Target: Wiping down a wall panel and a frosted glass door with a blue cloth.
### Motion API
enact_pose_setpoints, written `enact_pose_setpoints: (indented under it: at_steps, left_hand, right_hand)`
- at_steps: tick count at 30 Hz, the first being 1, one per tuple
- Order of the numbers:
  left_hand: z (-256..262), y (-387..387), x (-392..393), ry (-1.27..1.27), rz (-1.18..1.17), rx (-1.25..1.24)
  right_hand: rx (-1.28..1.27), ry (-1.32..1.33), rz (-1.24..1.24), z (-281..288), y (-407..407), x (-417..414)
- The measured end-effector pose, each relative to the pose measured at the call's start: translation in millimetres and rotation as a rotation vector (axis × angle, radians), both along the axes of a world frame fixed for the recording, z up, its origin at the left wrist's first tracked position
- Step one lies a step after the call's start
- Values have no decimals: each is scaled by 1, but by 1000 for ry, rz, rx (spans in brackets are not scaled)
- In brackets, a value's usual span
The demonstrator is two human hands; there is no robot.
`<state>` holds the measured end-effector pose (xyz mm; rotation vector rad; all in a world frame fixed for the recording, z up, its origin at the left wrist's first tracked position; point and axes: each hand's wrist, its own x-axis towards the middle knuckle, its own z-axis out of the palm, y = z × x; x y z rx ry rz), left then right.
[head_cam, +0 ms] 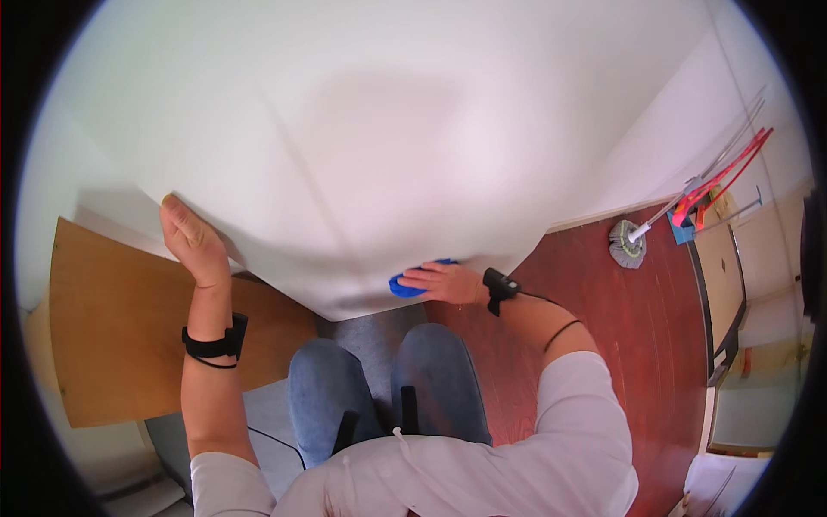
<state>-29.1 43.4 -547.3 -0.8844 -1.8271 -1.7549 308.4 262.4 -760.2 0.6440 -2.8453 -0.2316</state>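
A large, smooth white panel [400, 161] fills the space before me, its lower corner hanging over my knees. My left hand [194, 242] lies against the panel's left edge, fingers together and pointing away from me; whether they curl around the edge cannot be made out. Near the panel's lower edge, my right hand [446, 283] presses a blue cloth [407, 284] flat on the white surface. The cloth is partly covered by my fingers. Soft shadows fall across the panel around both arms.
A curved brown wooden board [129, 329] stands at left, beneath my left forearm. Red-brown wood flooring [581, 336] spreads to the right. There a grey string mop [627, 245] leans by the wall, beside red-handled tools [691, 200]. A dark cable [278, 439] runs near my left leg.
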Motion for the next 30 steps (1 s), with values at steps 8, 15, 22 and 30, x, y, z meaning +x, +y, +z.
enact_pose_setpoints:
  at_steps: [8, 15, 22, 30]
  left_hand:
    - [4, 10, 9, -38, 31, 8]
    - [2, 13, 9, -31, 13, -18]
    - [4, -2, -5, -29, 37, -65]
    - [6, 28, 20, -106, -41, 30]
  right_hand:
    - [-149, 1081, -659, 133, 34, 12]
    - [-736, 1216, -1042, 1, -35, -25]
    - [-1300, 1281, -1566, -50, -49, -43]
    - [-2688, 1345, -1592, -108, 1, -1]
